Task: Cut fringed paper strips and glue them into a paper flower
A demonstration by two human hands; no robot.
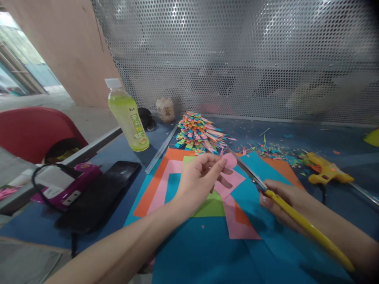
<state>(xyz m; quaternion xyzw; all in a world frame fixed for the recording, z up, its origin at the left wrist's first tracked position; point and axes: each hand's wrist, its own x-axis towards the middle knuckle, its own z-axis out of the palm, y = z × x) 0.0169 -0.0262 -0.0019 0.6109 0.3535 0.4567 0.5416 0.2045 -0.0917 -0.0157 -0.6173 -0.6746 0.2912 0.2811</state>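
Between its thumb and fingers, my left hand [201,173] pinches a small piece of pink paper [230,161] with a rounded edge. My right hand [284,201] grips scissors [299,219] with yellow handles, their blades pointing up and left beside that piece. The blades look close together, and part of the grip is hidden by the fingers. Under both hands lie overlapping sheets of coloured paper [189,248] in blue, orange, pink and green. Just behind them stands a cone of layered, fringed paper strips [197,132] in several colours.
At the right lies a yellow glue gun [327,169] with a lit red light, beside scattered paper scraps [275,152]. To the left are a drink bottle [128,116], a ruler [162,150], a black phone [100,197] and a purple power strip [69,193]. A perforated metal panel [237,51] closes the back.
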